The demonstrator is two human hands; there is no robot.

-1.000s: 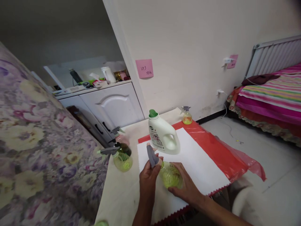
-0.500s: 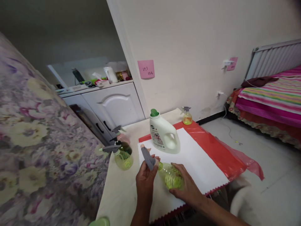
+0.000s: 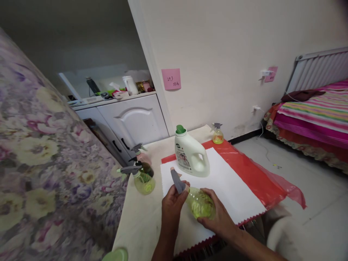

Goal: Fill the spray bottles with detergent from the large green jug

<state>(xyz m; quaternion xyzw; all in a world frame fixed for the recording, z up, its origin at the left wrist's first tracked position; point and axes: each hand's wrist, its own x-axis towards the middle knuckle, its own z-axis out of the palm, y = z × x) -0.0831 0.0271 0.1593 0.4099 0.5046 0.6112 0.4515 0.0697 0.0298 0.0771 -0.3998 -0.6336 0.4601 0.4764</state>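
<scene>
Head view: one table [image 3: 144,224], one white sheet [image 3: 231,188], one jug [image 3: 189,156], four standing bottles [image 3: 143,185], one held spray bottle [image 3: 198,202].
Its long axis slants over the sheet, neck away-left; right hand [image 3: 218,218] fingers clamp the body [image 3: 201,207], left hand [image 3: 174,202] fingers the spray head [image 3: 178,180].

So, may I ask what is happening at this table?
A person's left hand holds a grey spray head at the neck of a tilted yellow-green bottle; the right hand grips the bottle's body. Whether the head is screwed tight, I cannot tell. Behind them a pale jug stands on a white sheet.
</scene>
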